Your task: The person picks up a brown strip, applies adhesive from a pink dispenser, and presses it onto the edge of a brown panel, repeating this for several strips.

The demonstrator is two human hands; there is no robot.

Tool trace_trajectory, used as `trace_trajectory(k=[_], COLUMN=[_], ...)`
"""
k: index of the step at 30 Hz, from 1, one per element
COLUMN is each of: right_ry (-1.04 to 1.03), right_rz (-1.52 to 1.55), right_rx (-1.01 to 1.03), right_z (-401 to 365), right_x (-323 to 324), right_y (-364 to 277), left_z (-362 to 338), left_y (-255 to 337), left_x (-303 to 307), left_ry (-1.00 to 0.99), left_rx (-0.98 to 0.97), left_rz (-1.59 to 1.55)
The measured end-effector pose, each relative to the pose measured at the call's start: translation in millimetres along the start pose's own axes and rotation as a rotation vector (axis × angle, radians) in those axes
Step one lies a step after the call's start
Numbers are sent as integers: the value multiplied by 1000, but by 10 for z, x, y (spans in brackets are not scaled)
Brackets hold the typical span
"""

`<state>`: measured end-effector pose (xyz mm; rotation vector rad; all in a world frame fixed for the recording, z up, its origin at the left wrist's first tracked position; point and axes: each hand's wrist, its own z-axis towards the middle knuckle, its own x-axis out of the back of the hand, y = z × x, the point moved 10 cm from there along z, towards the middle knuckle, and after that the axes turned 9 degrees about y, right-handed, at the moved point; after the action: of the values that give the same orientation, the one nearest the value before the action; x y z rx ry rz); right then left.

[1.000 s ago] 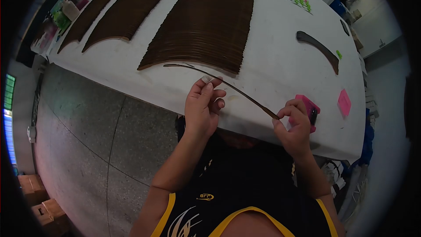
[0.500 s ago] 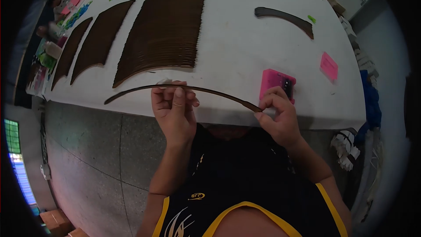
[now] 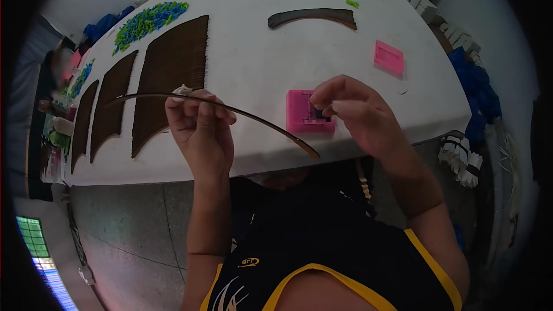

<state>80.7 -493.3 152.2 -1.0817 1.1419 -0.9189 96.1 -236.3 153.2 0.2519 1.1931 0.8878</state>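
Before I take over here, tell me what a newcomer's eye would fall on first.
Probably the thin, curved brown strip in the left hand, arching across the near side of the white table. The bright pink box by the right hand would compete with it. Next might come the heap of blue and green pieces toward the table's far left, beyond the dark brown panels.
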Motion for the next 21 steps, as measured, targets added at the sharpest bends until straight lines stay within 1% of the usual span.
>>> trace_trajectory(k=[1,2,4,5,7,8,10,11,13,17,19,21], right_ry=[-34,-24,-53,-46,-213,-209,-230,-224,-301,-275,-232,-217], right_rz=[-4,-5,128,126,96,95,323,327,390,472,564,588], right_rx=[-48,-37,-216,-209,-355,-355,-470,-469,-442,-472,-495,-482], right_z=[55,97,146,151,51,14,-122,-144,-209,-338,-380,-398], right_x=[41,70,9,51,-52,-38,-91,-55,-34,26,33,84], right_y=[28,15,201,239,448,452,504,530,549,591,577,587], left_z=[12,20,36,37,49,55,52,57,71,63,56,49], left_y=[-78,-185,-324,-387,-485,-527,-589,-608,-657,-742,-769,-793], left_x=[-76,-159,-265,-314,-372,-377,-379,-381,-372,-359,-375,-388], left_ry=[-14,-36,-68,-92,-117,-114,-113,-115,-123,-114,-111,-122], left_rx=[2,40,82,108,136,150,170,177,191,212,221,230], left_rz=[-5,-11,-20,-41,-65,-85,-103,-117,-132,-163,-172,-163])
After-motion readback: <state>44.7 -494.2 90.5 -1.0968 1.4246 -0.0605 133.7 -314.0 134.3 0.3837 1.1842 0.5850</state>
